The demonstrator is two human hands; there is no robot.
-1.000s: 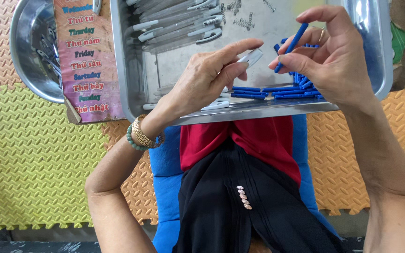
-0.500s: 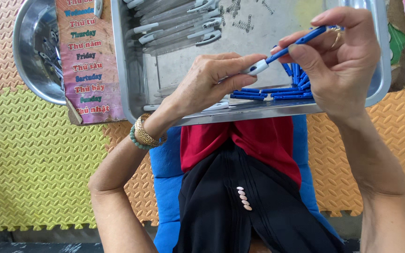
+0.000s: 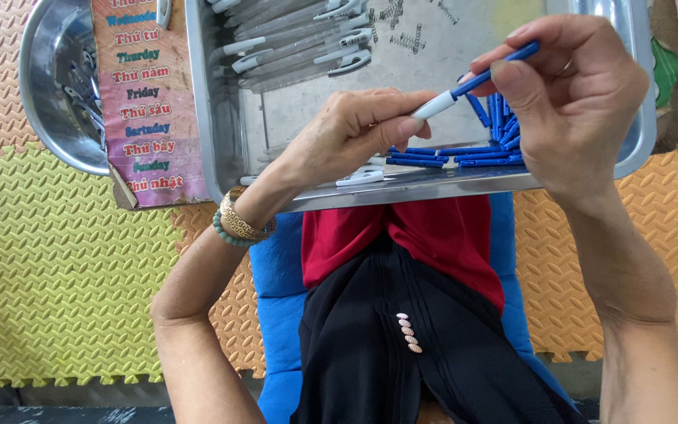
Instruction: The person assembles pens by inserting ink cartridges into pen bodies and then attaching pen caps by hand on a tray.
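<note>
Since half a second ago, both hands have drawn the blue pen part a little higher over the tray, its white tip now seated deeper between the left fingertips. At far left a steel bowl [image 3: 56, 94] holding small metal pieces sits on the foam-mat floor, beside a printed weekday chart [image 3: 144, 102]. Next to it, a shallow steel tray [image 3: 221, 118] rests across the seated person's lap, likely so that parts stay within easy reach: clear barrels with white clips [image 3: 292, 39] at its far end, loose springs [image 3: 402, 20], and a row of blue refills [image 3: 464, 155] along the near rim. The left hand [image 3: 347, 133], wearing bracelets, is closed in a pinch on the white tip [image 3: 435, 104]. The right hand [image 3: 582, 102] is closed around the blue pen part [image 3: 496, 69], held slanted above the tray, seemingly being fitted together.
</note>
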